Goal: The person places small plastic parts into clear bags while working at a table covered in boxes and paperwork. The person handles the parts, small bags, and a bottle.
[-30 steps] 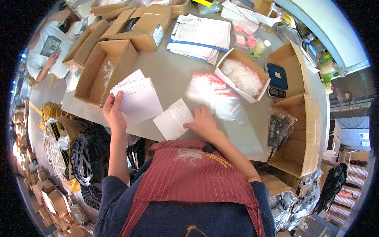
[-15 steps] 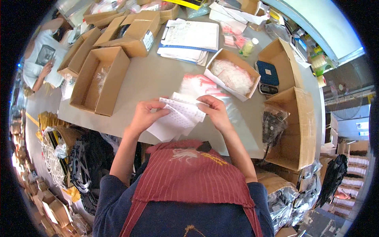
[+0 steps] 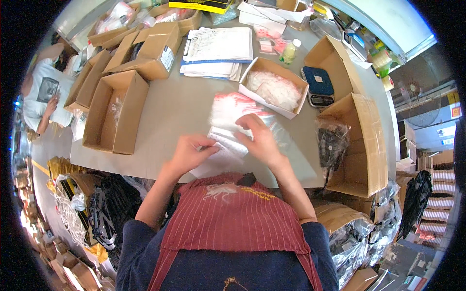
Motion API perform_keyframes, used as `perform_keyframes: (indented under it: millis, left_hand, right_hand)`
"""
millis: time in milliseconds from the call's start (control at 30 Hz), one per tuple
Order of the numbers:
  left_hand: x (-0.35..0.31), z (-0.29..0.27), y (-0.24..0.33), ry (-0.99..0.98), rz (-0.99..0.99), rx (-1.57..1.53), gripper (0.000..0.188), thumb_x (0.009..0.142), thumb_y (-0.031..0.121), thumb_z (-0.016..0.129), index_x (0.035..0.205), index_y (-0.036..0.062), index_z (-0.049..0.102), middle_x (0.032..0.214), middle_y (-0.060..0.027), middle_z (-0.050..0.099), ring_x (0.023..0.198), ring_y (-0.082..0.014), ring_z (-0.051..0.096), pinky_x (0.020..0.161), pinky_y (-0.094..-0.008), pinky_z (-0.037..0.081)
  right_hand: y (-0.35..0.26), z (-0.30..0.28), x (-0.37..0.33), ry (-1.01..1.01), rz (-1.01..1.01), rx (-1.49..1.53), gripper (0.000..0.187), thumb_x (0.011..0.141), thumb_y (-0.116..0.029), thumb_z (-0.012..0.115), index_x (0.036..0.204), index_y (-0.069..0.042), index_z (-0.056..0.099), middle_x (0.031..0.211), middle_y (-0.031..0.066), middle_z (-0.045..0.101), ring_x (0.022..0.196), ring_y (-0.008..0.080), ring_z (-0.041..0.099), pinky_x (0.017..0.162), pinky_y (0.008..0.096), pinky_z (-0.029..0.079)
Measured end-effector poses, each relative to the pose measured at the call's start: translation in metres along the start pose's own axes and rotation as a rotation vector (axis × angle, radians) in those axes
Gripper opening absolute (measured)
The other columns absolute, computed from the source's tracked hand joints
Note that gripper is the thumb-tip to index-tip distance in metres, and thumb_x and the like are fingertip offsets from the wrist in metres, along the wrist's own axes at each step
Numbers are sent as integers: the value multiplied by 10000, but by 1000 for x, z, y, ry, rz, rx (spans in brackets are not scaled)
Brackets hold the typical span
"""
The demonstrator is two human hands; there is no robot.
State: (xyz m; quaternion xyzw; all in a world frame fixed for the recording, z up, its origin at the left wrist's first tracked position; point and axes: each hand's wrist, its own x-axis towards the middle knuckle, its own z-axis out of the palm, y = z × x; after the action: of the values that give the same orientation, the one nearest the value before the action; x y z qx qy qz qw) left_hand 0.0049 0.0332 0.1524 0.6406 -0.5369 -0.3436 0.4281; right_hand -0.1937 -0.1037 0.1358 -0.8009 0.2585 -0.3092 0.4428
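Observation:
Over the near side of the table (image 3: 165, 121), my left hand (image 3: 190, 154) pinches white sheets (image 3: 228, 141) between thumb and fingers. Rows of small printed marks show on the upper sheets, and their lower part hangs close to my apron. My right hand (image 3: 261, 141) is just to the right of the sheets, its thumb and bent fingers apart with a gap between them; motion blurs it a little. Beyond both hands lies a pile of clear plastic bags (image 3: 233, 107) with red edges.
An open box of clear bags (image 3: 274, 87) stands behind the pile. A small scale (image 3: 318, 82) and cartons (image 3: 357, 145) are on the right. To the left stand more cartons (image 3: 114, 114); a clipboard with papers (image 3: 218, 46) lies farther back. Another person (image 3: 46, 94) is at far left.
My right hand has let go of the sheets and its fingers have spread. The sheets, fanned out before, sit lower and closer together in my left hand. The view has shifted slightly.

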Motion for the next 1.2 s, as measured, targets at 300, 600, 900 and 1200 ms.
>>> perform_keyframes:
  millis: [300,600,900,1200]
  left_hand:
    - [0,6,6,-59,73,75,126,800,87,766,887,5,727,747,-74,681,669,-115,579,624,-288,463]
    - [2,9,-13,-180,-211,-207,148,818,76,754,928,-22,741,821,0,692,768,-76,577,706,-258,467]
    - [7,0,-35,-110,-352,-383,192,821,133,748,954,-6,748,865,-22,714,796,-97,623,733,-256,482]
    - [10,1,-28,-68,-366,-368,239,839,182,735,980,-12,743,872,-38,716,790,-110,633,730,-261,490]
  right_hand:
    - [-24,8,8,-1,-322,-415,140,762,-59,679,868,-73,587,846,87,598,831,290,615,745,408,484]
    - [-15,-10,-1,-117,-531,-483,147,771,-42,663,913,-57,627,871,94,622,808,294,622,749,401,500]
    - [86,-111,-4,-475,-78,-588,47,812,-85,573,833,-53,601,820,162,616,823,377,620,712,490,492]
    - [131,-101,-9,-544,70,-705,122,832,-159,615,826,-38,612,829,157,656,807,365,639,700,469,500]
